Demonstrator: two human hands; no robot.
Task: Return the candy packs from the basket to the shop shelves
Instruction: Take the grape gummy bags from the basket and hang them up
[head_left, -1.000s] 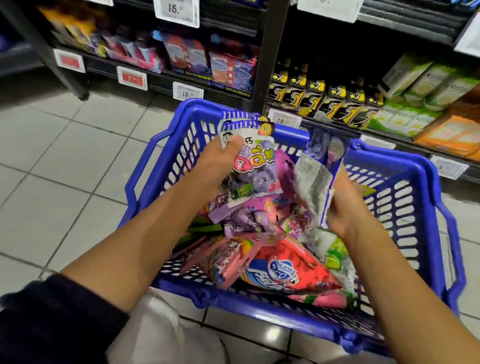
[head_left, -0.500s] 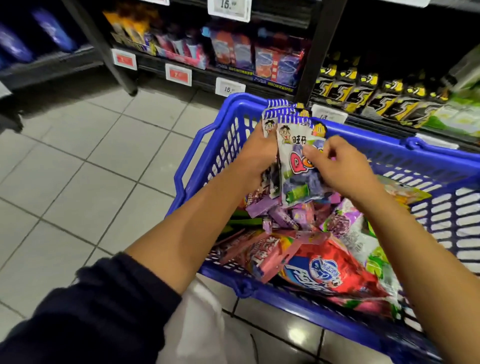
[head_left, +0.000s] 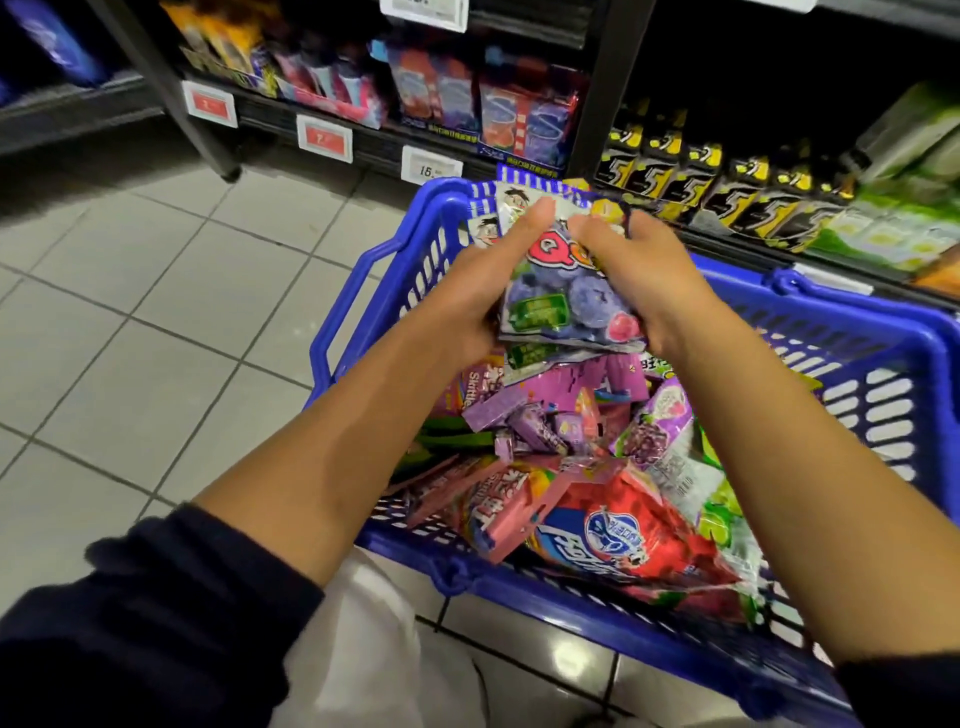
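A blue plastic basket (head_left: 613, 621) sits on the tiled floor, full of candy packs. Above its far end I hold a small stack of purple grape gummy packs (head_left: 558, 299). My left hand (head_left: 485, 275) grips the stack from the left, thumb across the top pack. My right hand (head_left: 641, 270) clasps the stack's right edge, fingers curled over it. Below lie purple chew sticks (head_left: 524, 415), a red bag (head_left: 631, 535) and pink packs (head_left: 498, 504).
Low shop shelves (head_left: 363, 140) run behind the basket with price tags (head_left: 431, 166). They hold red-and-blue candy boxes (head_left: 524, 114), black-and-yellow packs (head_left: 727, 192) and green packs (head_left: 893, 228). Grey tiled floor (head_left: 145, 322) lies to the left.
My right hand brought its pack over and joined it to the stack in my left hand. Both hands now close on the stack's sides. The view shifted slightly closer to the shelf.
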